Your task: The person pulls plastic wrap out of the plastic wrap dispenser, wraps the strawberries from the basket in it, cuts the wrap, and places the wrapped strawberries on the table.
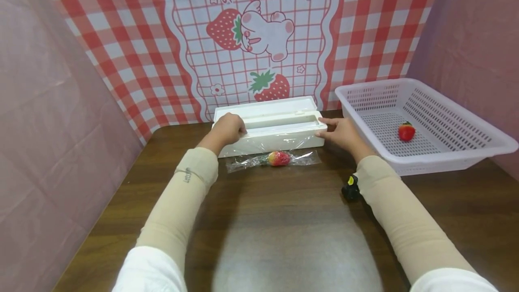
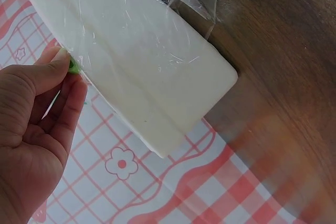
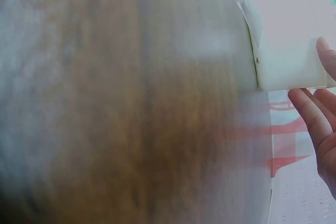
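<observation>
Near the back edge of the table, the white box sits between my hands with its lid tipped open behind it and a sheet of clear film over its front. My left hand pinches a small green piece at the box's upper rim; whether the fingertips hold some film too, I cannot tell. My right hand grips the right end of the box, thumb against one face and fingers at the edge, as if to steady it. One red and yellow strawberry lies just in front of the box, bundled in film that is gathered on both sides. A red strawberry sits inside the white basket with no wrapping that I can see. I judge that one fruit is done and the other is left, with a length of film in hand at the box, not evidently cut. As for room, the checked cloth rises close behind the lid, so little space lies that way. The basket's near corner is right beside my right wrist and would limit a sweep outward, and a small black object lies against that sleeve. Leftward, some bare wood runs to the table's side edge; the widest stretch lies toward me, between my forearms.
</observation>
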